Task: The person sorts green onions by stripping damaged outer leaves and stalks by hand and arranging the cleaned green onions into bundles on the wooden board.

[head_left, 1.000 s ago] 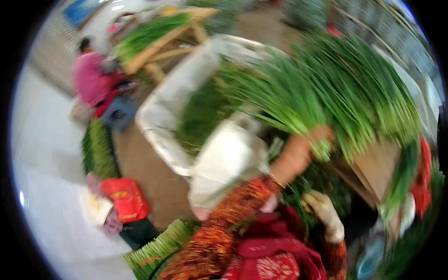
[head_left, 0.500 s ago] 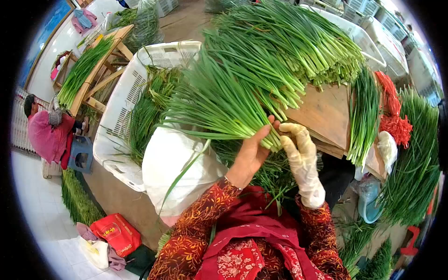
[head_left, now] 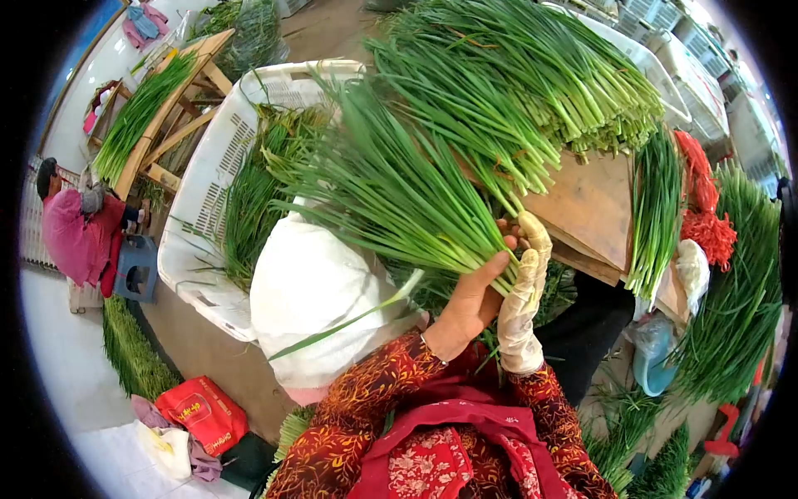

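My bare left hand [head_left: 470, 309] is closed around the lower stalks of a fanned bunch of green chives [head_left: 416, 195], whose leaves spread toward the upper left. Against the bunch's stalk ends is my gloved right hand [head_left: 524, 303], its thumb and fingers bent around them. A single loose chive leaf [head_left: 349, 324] with a pale end lies apart, across the front of a white sack [head_left: 303, 291]. Just beyond my hands, more chives [head_left: 515, 75] are heaped on a wooden board [head_left: 582, 204], stalk ends toward me.
A white crate [head_left: 195, 249] with chives stands left. Red ties [head_left: 706, 224] and another chive bunch [head_left: 652, 216] lie right, above a blue basin [head_left: 652, 366]. At far left, a person in pink [head_left: 79, 237] is beside a blue stool [head_left: 135, 268] and a wooden rack [head_left: 158, 141].
My gloved right hand has closed in on the stalk ends from the right. The bunch and my left hand have shifted slightly right and down. The loose leaf has dropped away over the sack.
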Available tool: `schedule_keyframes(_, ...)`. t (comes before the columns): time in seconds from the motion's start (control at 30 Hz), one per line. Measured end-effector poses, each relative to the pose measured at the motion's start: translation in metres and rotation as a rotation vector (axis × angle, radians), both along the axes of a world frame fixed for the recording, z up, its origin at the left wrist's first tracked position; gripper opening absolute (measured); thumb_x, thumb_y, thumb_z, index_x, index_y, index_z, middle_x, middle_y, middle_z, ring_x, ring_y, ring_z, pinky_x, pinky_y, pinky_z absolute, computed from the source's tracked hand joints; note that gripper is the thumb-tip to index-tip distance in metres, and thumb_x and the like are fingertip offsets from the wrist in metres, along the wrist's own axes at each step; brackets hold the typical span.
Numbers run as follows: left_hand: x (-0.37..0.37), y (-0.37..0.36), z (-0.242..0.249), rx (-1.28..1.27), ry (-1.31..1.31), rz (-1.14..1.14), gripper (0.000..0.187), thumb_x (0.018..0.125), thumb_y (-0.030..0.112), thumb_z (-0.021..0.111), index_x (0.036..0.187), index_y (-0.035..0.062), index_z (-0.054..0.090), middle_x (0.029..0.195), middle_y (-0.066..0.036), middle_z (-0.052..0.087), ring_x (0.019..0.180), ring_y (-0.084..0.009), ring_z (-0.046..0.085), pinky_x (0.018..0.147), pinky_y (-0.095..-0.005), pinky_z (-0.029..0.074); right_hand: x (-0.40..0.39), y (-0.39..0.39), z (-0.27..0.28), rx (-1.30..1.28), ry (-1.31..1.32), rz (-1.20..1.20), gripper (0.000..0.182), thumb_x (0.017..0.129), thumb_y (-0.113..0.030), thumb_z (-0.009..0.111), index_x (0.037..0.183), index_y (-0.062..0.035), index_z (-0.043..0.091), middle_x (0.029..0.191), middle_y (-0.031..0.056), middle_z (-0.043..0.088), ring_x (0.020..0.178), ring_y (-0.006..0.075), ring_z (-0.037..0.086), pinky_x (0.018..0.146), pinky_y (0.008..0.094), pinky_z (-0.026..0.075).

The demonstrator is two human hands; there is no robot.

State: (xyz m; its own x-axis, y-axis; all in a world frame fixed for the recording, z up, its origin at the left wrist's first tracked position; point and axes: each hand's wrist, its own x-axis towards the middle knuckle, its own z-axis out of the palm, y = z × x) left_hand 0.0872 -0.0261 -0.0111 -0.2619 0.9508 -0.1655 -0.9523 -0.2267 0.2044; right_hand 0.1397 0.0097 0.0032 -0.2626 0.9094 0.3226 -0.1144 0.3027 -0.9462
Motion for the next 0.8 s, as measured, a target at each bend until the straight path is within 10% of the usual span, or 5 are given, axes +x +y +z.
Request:
schedule_keyframes(0.3, -0.005, -0.011, 0.011, 0.046, 0.153, -0.013, 0.029, 0.08, 0.004, 0.059, 0.107, 0.0072, 0.05, 0.098, -0.002, 0.055, 0.099, -0.015, 0.051, 0.085, -0.0277, 0.042, 0.026, 0.015, 0.011, -0.41, 0.264, 0.298, 0.05, 0.092, -0.042, 0.032, 0.125, -0.005, 0.042, 0.125, 0.0071, 0.044, 0.113, 0.0154, 0.041, 0.094, 0.0283, 0.032)
schedule_keyframes(0.43, -0.003, -0.013, 0.022, 0.076, 0.308, 0.048, 0.027, 0.081, 0.003, 0.056, 0.108, 0.007, 0.049, 0.112, -0.006, 0.05, 0.109, -0.0165, 0.045, 0.093, -0.0292, 0.037, 0.067, 0.028, 0.06, 0.076, -0.199, 0.305, 0.034, 0.079, -0.015, 0.062, 0.11, -0.0046, 0.052, 0.108, 0.0066, 0.052, 0.102, 0.0169, 0.047, 0.09, 0.0285, 0.036)
schedule_keyframes(0.53, 0.009, -0.018, 0.031, 0.041, 0.547, 0.021, 0.024, 0.081, 0.01, 0.057, 0.104, 0.0097, 0.048, 0.119, -0.005, 0.044, 0.117, -0.0186, 0.038, 0.106, -0.0358, 0.022, 0.087, 0.027, 0.087, 0.322, -0.525, 0.4, 0.048, 0.068, -0.033, 0.071, 0.102, -0.0037, 0.055, 0.102, 0.008, 0.056, 0.093, 0.0208, 0.054, 0.082, 0.0318, 0.042)
schedule_keyframes(0.73, 0.044, -0.029, 0.049, 0.06, 0.933, -0.086, 0.028, 0.075, 0.007, 0.063, 0.099, 0.0032, 0.051, 0.117, -0.008, 0.045, 0.094, -0.0117, 0.045, 0.098, -0.0279, 0.028, 0.116, 0.013, 0.096, -0.064, -0.983, 0.754, 0.059, 0.066, -0.051, 0.067, 0.11, -0.0145, 0.051, 0.084, 0.0135, 0.062, 0.079, 0.0314, 0.061, 0.068, 0.0374, 0.047)
schedule_keyframes(0.8, 0.048, -0.029, 0.045, 0.096, 1.021, -0.187, 0.027, 0.071, 0.008, 0.066, 0.093, 0.0095, 0.052, 0.124, -0.01, 0.043, 0.121, -0.019, 0.034, 0.106, -0.0357, 0.016, 0.129, 0.009, 0.088, -0.228, -0.757, 0.793, 0.053, 0.069, -0.045, 0.068, 0.11, -0.0158, 0.051, 0.083, 0.0128, 0.063, 0.076, 0.0295, 0.061, 0.067, 0.0362, 0.046)
